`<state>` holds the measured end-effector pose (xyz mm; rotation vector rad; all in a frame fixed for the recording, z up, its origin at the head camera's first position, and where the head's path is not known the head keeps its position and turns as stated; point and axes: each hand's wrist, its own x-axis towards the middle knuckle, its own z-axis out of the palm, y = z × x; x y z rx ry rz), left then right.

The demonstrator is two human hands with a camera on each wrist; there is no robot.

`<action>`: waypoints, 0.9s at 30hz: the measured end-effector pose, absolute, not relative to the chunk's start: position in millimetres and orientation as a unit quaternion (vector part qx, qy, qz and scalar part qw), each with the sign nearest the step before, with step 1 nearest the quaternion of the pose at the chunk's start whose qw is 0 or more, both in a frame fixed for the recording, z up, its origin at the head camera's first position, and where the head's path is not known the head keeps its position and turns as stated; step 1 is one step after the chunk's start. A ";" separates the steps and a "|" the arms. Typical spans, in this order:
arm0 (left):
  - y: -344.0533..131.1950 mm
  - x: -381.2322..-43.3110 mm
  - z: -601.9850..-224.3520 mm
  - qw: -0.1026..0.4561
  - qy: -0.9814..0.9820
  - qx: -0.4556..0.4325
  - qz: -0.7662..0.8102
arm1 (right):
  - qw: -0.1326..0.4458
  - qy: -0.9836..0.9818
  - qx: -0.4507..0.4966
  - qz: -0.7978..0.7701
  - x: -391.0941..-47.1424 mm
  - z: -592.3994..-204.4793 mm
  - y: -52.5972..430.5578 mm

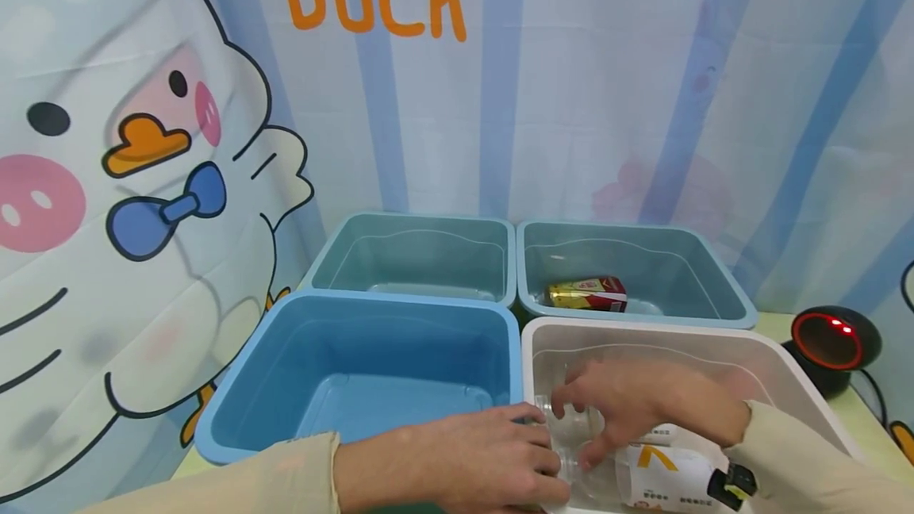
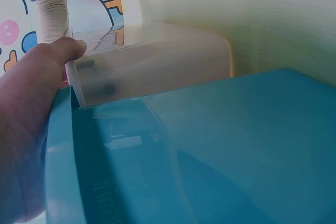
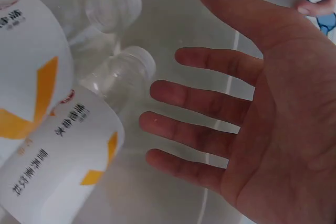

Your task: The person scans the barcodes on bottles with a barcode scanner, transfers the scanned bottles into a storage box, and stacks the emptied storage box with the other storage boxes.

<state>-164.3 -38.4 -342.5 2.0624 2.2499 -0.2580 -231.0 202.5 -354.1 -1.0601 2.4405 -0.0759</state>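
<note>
Two clear plastic bottles with white-and-orange labels (image 3: 31, 45) (image 3: 68, 150) lie side by side in the one white plastic bin (image 1: 714, 331). The right hand (image 3: 268, 114), fingers straight and spread, is just beside their necks; contact is hard to tell. The left hand (image 1: 485, 458) rests, fingers loosely bent, by the rim joining the single blue plastic bin (image 1: 407, 299); the left wrist view hides most fingers. Behind stand two teal plastic bins (image 1: 428, 252) (image 1: 685, 276), one holding one gold-and-red can (image 1: 587, 293).
</note>
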 end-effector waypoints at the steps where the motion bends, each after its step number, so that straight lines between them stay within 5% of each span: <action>1: -38.5 -164.2 -342.4 0.038 0.734 0.673 -0.085 | 0.244 0.890 -0.385 -0.025 -231.2 -355.9 201.4; 14: -38.6 -166.1 -342.3 0.056 0.738 0.669 -0.068 | 0.322 0.879 -0.350 -0.018 -228.2 -379.2 193.3; 27: -38.0 -163.7 -342.1 0.041 0.736 0.671 -0.080 | 0.297 0.884 -0.358 0.043 -224.9 -383.7 196.6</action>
